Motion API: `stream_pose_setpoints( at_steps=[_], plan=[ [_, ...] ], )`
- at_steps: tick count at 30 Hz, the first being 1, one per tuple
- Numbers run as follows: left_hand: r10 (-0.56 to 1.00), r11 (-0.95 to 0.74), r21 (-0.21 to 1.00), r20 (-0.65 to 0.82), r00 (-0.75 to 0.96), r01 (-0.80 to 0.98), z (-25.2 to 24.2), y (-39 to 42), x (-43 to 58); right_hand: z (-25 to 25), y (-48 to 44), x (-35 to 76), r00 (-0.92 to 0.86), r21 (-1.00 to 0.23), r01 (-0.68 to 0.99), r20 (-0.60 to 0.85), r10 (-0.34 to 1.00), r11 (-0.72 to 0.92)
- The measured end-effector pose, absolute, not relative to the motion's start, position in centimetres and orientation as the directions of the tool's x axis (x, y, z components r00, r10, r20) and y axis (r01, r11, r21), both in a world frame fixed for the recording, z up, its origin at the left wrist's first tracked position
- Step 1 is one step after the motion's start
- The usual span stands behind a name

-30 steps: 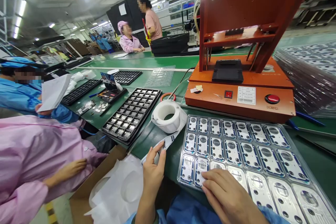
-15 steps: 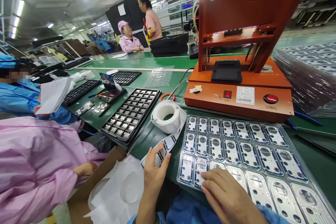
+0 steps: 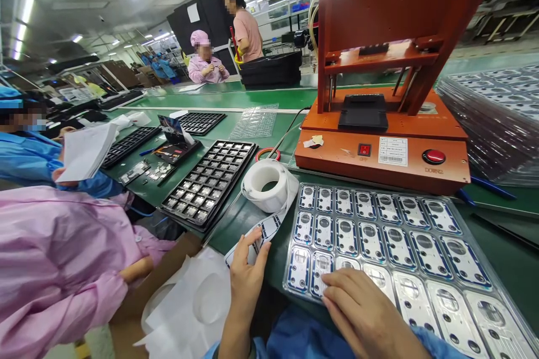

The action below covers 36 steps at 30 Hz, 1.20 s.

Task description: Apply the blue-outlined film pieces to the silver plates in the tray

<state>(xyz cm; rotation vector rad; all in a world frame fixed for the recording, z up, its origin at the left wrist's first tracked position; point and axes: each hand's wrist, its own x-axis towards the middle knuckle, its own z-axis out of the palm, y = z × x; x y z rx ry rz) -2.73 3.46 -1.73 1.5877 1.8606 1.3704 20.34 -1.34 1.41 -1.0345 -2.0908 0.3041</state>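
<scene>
A clear plastic tray [image 3: 425, 258] of metal plates with blue-edged stickers lies on the green bench in front of me. My right hand [image 3: 366, 314] rests palm down on the tray's near left corner, fingertips pressing a plate there. My left hand [image 3: 247, 280] pinches the loose end of a sticker strip [image 3: 265, 230] at the bench edge. The strip runs up to a white roll [image 3: 266, 178] standing just left of the tray.
An orange press machine [image 3: 379, 123] stands behind the tray. A black compartment tray [image 3: 210, 179] lies to the left, with more black trays beyond. A person in pink sits close at my left above a cardboard box [image 3: 168, 275] of white liner. Stacked clear trays [image 3: 497, 118] sit at right.
My left hand has drawn the strip end a little toward the bench edge. The pink-sleeved person's arm at left has shifted. My right hand stays on the tray.
</scene>
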Motion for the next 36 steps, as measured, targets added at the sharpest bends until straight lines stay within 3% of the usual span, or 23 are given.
stream_pose_setpoints(
  at_steps=[17, 29, 36],
  plan=[
    [0.917, 0.02, 0.939, 0.119, -0.381, 0.343, -1.2, 3.2, -3.1, 1.2, -1.5, 20.3, -0.378, -0.517, 0.569, 0.526, 0.762, 0.64],
    [0.891, 0.051, 0.966, 0.07, -0.449, 0.253, -2.3, 3.5, -3.3, 1.3, -1.4, 20.3, -0.393, -0.525, 0.554, 0.519, 0.759, 0.646],
    [0.875, 0.057, 0.947, 0.105, -0.472, 0.316, -2.2, 3.3, -2.7, 1.2, -1.5, 20.4, -0.402, -0.517, 0.569, 0.504, 0.764, 0.64]
  ],
)
